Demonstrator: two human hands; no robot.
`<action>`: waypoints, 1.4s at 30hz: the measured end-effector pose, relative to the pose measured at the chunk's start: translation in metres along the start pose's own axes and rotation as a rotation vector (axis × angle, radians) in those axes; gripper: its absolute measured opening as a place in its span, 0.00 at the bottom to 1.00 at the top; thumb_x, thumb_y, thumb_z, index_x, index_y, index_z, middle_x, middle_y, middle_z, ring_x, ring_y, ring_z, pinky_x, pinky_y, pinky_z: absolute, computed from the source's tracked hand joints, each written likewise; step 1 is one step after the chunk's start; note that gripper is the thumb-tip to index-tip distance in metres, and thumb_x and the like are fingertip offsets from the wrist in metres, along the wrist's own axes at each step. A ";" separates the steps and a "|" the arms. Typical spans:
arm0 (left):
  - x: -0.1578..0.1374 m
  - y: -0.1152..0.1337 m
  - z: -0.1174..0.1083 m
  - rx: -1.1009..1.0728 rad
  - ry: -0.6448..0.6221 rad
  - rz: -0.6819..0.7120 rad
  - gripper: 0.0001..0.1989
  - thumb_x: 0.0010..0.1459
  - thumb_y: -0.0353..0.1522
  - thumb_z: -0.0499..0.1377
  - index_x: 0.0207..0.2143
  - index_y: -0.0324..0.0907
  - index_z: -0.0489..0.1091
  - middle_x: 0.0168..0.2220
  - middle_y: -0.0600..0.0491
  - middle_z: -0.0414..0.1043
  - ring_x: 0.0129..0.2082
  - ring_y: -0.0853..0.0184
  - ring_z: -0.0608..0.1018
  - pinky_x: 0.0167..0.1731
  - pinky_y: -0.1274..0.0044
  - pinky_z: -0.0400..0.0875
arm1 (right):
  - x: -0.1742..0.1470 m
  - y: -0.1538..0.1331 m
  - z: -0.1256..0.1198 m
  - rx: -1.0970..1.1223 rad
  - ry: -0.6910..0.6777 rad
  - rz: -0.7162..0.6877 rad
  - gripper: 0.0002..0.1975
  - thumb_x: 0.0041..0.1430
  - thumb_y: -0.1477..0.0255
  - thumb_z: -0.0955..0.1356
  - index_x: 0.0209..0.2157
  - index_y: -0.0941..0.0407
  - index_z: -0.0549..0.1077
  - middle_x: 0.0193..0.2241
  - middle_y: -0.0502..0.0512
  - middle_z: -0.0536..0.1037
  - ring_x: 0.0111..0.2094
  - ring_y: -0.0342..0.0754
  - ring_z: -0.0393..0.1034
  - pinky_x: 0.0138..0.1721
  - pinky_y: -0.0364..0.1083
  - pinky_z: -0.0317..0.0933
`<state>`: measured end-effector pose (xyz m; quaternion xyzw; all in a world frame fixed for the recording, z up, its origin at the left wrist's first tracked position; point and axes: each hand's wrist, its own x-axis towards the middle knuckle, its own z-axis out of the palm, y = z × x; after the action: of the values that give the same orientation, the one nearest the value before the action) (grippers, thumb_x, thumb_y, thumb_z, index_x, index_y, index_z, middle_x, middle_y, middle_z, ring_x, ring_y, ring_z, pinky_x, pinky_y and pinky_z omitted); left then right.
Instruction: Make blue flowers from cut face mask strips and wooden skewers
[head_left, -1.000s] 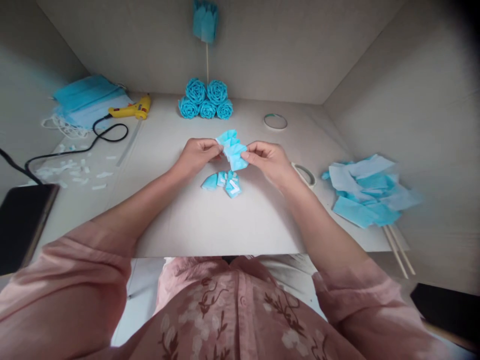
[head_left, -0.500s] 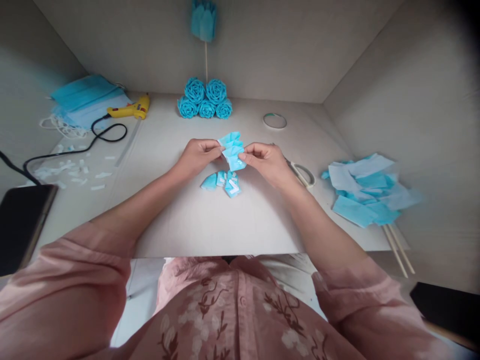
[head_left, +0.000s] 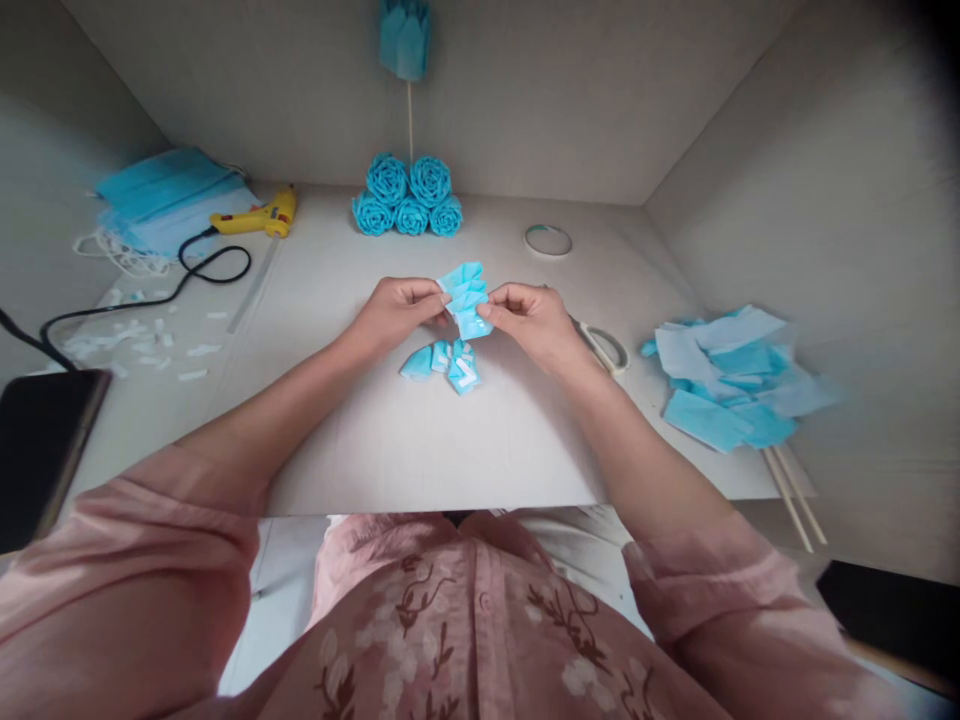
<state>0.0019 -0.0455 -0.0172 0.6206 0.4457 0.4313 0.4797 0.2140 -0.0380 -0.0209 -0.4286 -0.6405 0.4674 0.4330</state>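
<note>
Between my hands is a small blue pleated piece of mask fabric [head_left: 466, 292], held above the table. My left hand [head_left: 403, 308] pinches its left edge between thumb and fingers. On the opposite side my right hand [head_left: 531, 318] grips the right edge in the same way. Just below it, several folded blue fabric pieces [head_left: 459, 366] lie on the table, with small white strips on them. A pair of scissors [head_left: 609, 350] with pale handles rests beside my right wrist, its blades partly hidden by that hand.
Rolled blue rosettes [head_left: 410, 195] are stacked at the back, below a blue flower on a stick [head_left: 405, 45]. At left are a yellow glue gun [head_left: 259, 215], blue masks [head_left: 169, 185], white scraps [head_left: 150, 340]. A tape roll [head_left: 548, 240], cut fabric [head_left: 731, 375] and sticks [head_left: 791, 495] are at right.
Both hands hold the fabric piece in nearly the same pose. The surroundings have shifted very slightly left and up in the view.
</note>
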 end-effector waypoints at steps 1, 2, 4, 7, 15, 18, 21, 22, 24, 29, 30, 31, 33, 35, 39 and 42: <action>0.000 0.001 0.000 0.000 -0.008 -0.009 0.18 0.53 0.45 0.67 0.27 0.37 0.76 0.28 0.50 0.79 0.31 0.67 0.79 0.38 0.76 0.73 | 0.000 0.000 0.000 -0.002 0.004 -0.001 0.17 0.45 0.56 0.77 0.27 0.55 0.77 0.26 0.49 0.77 0.29 0.44 0.66 0.35 0.45 0.62; -0.001 0.002 0.000 -0.005 -0.015 -0.017 0.18 0.54 0.45 0.66 0.27 0.37 0.76 0.28 0.49 0.79 0.31 0.67 0.79 0.38 0.76 0.73 | 0.000 0.001 0.000 -0.003 0.006 -0.001 0.17 0.45 0.57 0.77 0.27 0.55 0.77 0.26 0.49 0.77 0.29 0.44 0.66 0.35 0.45 0.63; 0.000 0.002 0.001 -0.034 -0.028 -0.031 0.19 0.55 0.46 0.65 0.27 0.37 0.76 0.28 0.49 0.80 0.31 0.66 0.80 0.38 0.76 0.72 | 0.001 0.002 -0.001 -0.003 0.007 -0.002 0.16 0.46 0.57 0.77 0.27 0.55 0.77 0.26 0.49 0.77 0.30 0.44 0.67 0.35 0.46 0.63; 0.001 0.000 0.001 -0.088 -0.023 -0.049 0.21 0.55 0.48 0.65 0.29 0.38 0.77 0.28 0.49 0.79 0.30 0.66 0.80 0.36 0.76 0.71 | 0.001 0.002 -0.001 -0.005 0.005 -0.008 0.15 0.47 0.58 0.76 0.26 0.55 0.76 0.26 0.49 0.77 0.30 0.44 0.67 0.36 0.46 0.63; 0.000 -0.001 0.001 -0.033 0.011 -0.042 0.19 0.55 0.46 0.65 0.27 0.37 0.77 0.28 0.48 0.79 0.30 0.67 0.79 0.36 0.76 0.71 | 0.000 0.001 0.000 -0.011 -0.011 -0.010 0.15 0.48 0.59 0.76 0.26 0.56 0.75 0.26 0.50 0.75 0.31 0.45 0.67 0.36 0.46 0.64; 0.000 -0.001 0.000 -0.016 0.037 -0.016 0.17 0.57 0.43 0.64 0.26 0.37 0.77 0.28 0.49 0.79 0.30 0.68 0.78 0.35 0.77 0.71 | 0.000 0.002 0.000 -0.006 -0.001 -0.014 0.14 0.48 0.60 0.75 0.26 0.56 0.76 0.26 0.49 0.75 0.30 0.44 0.66 0.35 0.46 0.63; 0.001 -0.001 0.000 -0.011 0.050 0.002 0.17 0.57 0.43 0.63 0.26 0.38 0.77 0.27 0.50 0.78 0.29 0.68 0.77 0.35 0.77 0.71 | 0.001 0.003 0.000 0.001 0.013 -0.010 0.13 0.48 0.60 0.75 0.26 0.55 0.76 0.25 0.49 0.76 0.29 0.44 0.65 0.35 0.46 0.62; 0.001 -0.001 0.000 -0.006 0.052 0.002 0.17 0.57 0.43 0.63 0.26 0.38 0.77 0.27 0.50 0.78 0.29 0.68 0.78 0.35 0.77 0.71 | 0.001 0.003 0.000 -0.001 0.011 -0.010 0.13 0.48 0.60 0.75 0.26 0.55 0.76 0.25 0.49 0.76 0.29 0.44 0.66 0.35 0.46 0.62; 0.001 -0.001 0.001 0.008 0.053 -0.006 0.17 0.56 0.43 0.63 0.26 0.38 0.77 0.28 0.49 0.79 0.30 0.68 0.78 0.35 0.77 0.71 | 0.001 0.003 0.000 -0.008 0.008 -0.011 0.13 0.48 0.60 0.75 0.26 0.55 0.76 0.25 0.49 0.76 0.29 0.44 0.66 0.35 0.46 0.62; 0.001 -0.001 0.003 -0.043 0.023 -0.037 0.18 0.56 0.45 0.64 0.27 0.38 0.76 0.28 0.49 0.79 0.30 0.67 0.79 0.35 0.77 0.72 | 0.001 0.001 0.000 0.004 0.014 -0.007 0.12 0.48 0.61 0.75 0.26 0.55 0.76 0.25 0.49 0.76 0.29 0.44 0.66 0.35 0.46 0.62; 0.001 -0.001 0.003 -0.062 0.016 -0.048 0.20 0.56 0.47 0.63 0.27 0.38 0.76 0.28 0.49 0.79 0.30 0.66 0.80 0.35 0.76 0.72 | 0.000 0.001 0.000 0.008 0.014 -0.005 0.12 0.48 0.61 0.75 0.26 0.55 0.76 0.25 0.49 0.76 0.29 0.44 0.66 0.35 0.46 0.62; 0.001 -0.001 0.003 -0.080 0.010 -0.058 0.21 0.56 0.48 0.63 0.28 0.38 0.76 0.29 0.48 0.80 0.30 0.66 0.80 0.36 0.75 0.72 | 0.000 0.001 0.000 0.010 0.016 -0.003 0.12 0.48 0.61 0.75 0.26 0.55 0.76 0.25 0.49 0.76 0.29 0.44 0.66 0.35 0.46 0.62; 0.001 0.000 0.003 -0.105 0.002 -0.066 0.24 0.57 0.51 0.62 0.28 0.37 0.76 0.29 0.46 0.80 0.30 0.65 0.81 0.36 0.75 0.73 | 0.000 0.000 0.001 0.012 0.017 -0.001 0.12 0.48 0.61 0.75 0.26 0.56 0.76 0.25 0.49 0.76 0.29 0.43 0.66 0.35 0.46 0.62; 0.000 0.000 0.003 -0.099 -0.005 -0.056 0.25 0.56 0.52 0.63 0.28 0.37 0.76 0.29 0.46 0.80 0.30 0.65 0.81 0.36 0.75 0.73 | 0.000 -0.001 0.001 0.016 0.018 0.001 0.13 0.47 0.61 0.75 0.26 0.56 0.76 0.25 0.49 0.76 0.29 0.43 0.66 0.35 0.45 0.62; -0.002 0.001 0.004 -0.083 -0.003 -0.031 0.21 0.50 0.48 0.70 0.27 0.38 0.75 0.27 0.50 0.79 0.29 0.66 0.79 0.36 0.76 0.74 | -0.001 -0.001 0.003 0.017 0.014 0.009 0.17 0.46 0.57 0.77 0.26 0.56 0.75 0.25 0.49 0.75 0.29 0.43 0.65 0.34 0.45 0.62; -0.002 0.001 0.004 -0.079 0.035 -0.036 0.19 0.49 0.46 0.70 0.26 0.38 0.75 0.27 0.51 0.78 0.29 0.67 0.79 0.36 0.75 0.74 | -0.001 0.000 0.004 0.028 -0.006 0.009 0.19 0.46 0.55 0.77 0.26 0.56 0.75 0.26 0.49 0.76 0.30 0.44 0.67 0.36 0.45 0.63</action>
<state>0.0051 -0.0485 -0.0176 0.5854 0.4477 0.4508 0.5036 0.2106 -0.0403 -0.0217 -0.4242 -0.6331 0.4797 0.4349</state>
